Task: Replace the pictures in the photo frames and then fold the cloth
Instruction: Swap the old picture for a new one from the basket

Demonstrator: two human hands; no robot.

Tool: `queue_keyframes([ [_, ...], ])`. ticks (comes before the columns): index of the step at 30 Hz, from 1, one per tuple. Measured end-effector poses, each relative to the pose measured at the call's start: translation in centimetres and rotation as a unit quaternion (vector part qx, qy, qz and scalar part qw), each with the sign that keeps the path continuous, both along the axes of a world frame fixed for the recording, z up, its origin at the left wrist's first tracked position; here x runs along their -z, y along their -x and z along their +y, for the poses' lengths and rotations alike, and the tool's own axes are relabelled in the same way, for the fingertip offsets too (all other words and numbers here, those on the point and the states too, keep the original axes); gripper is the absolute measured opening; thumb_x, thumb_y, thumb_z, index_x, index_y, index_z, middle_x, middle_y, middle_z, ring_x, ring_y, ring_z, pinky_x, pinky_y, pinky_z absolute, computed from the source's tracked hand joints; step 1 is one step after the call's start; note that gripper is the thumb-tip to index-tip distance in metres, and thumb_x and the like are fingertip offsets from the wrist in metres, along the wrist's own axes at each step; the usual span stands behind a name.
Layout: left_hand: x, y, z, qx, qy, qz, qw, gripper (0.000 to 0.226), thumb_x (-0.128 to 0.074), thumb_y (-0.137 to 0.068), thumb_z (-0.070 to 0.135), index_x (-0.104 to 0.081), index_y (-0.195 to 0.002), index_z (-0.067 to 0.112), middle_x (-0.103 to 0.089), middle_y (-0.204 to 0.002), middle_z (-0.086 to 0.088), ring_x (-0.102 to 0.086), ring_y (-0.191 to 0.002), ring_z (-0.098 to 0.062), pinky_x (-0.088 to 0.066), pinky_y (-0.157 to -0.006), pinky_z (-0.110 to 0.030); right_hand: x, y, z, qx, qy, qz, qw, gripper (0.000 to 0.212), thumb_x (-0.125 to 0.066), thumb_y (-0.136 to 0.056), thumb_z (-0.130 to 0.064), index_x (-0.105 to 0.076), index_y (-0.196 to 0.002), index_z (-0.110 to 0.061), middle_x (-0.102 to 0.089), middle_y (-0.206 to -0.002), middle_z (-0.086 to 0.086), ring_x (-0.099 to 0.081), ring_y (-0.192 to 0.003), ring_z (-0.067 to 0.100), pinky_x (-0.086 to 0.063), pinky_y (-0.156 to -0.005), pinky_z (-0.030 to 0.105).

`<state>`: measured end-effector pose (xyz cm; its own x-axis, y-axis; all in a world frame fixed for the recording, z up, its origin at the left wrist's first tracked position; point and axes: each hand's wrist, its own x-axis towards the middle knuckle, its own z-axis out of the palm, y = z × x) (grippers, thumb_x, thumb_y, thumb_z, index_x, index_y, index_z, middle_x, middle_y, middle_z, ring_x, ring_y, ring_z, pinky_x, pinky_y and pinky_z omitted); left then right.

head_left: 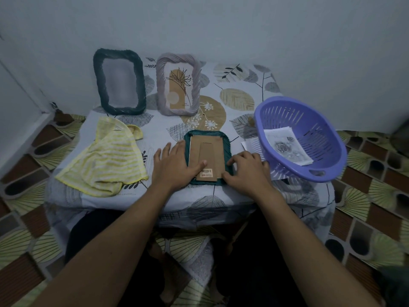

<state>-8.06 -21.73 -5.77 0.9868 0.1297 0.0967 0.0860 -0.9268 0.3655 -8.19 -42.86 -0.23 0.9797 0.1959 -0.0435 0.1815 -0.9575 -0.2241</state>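
Teal frame face down, left hand flat on backing, right hand curled at edge, grip unclear

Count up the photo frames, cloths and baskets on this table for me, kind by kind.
Photo frames: 3 (dark green frame, grey frame, teal frame lying face down)
Yellow cloth: 1
Purple basket: 1
Total: 5

Single view, head-worn, wide-angle. Faces forward and steeply down, close over a covered table. The face-down photo frame sits near the middle of the view. Wall fills the upper third; tiled floor curves along left and right edges.
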Motion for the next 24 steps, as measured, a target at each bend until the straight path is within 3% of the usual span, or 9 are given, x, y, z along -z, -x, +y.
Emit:
queue_keyframes([
  [9, 0.1, 0.0, 0.0, -0.001, 0.003, 0.0, 1.0, 0.101, -0.031, -0.079, 0.086, -0.023, -0.155, 0.02, -0.029, -0.161, 0.001, -0.018, -0.15, -0.025, -0.01, -0.119, -0.052, -0.8, 1.6, -0.5, -0.007, 0.007, -0.025, 1.0, 0.026, -0.065, -0.084, -0.055, -0.07, -0.097, -0.033, -0.053, -0.131, -0.01, -0.04, -0.128, 0.019, -0.03, -0.101, 0.041],
  [15, 0.1, 0.0, 0.0, 0.0, 0.006, -0.001, 1.0, 0.101, -0.032, -0.08, 0.086, -0.023, -0.155, 0.02, -0.031, -0.161, 0.0, -0.018, -0.15, -0.026, -0.01, -0.119, -0.052, -1.0, 2.2, -0.2, 0.009, 0.031, -0.049, 0.998, 0.028, -0.065, -0.086, -0.056, -0.074, -0.097, -0.032, -0.053, -0.14, -0.012, -0.04, -0.13, 0.018, -0.03, -0.1, 0.042],
  [24, 0.1, 0.0, 0.0, 0.0, 0.007, -0.002, 1.0, 0.101, -0.031, -0.079, 0.087, -0.023, -0.155, 0.021, -0.031, -0.16, 0.0, -0.019, -0.149, -0.026, -0.011, -0.119, -0.053, -1.4, 2.1, 0.3, 0.041, -0.015, -0.001, 0.999, 0.018, -0.07, -0.087, -0.046, -0.078, -0.092, -0.03, -0.049, -0.147, -0.017, -0.033, -0.136, 0.02, -0.028, -0.104, 0.041],
])
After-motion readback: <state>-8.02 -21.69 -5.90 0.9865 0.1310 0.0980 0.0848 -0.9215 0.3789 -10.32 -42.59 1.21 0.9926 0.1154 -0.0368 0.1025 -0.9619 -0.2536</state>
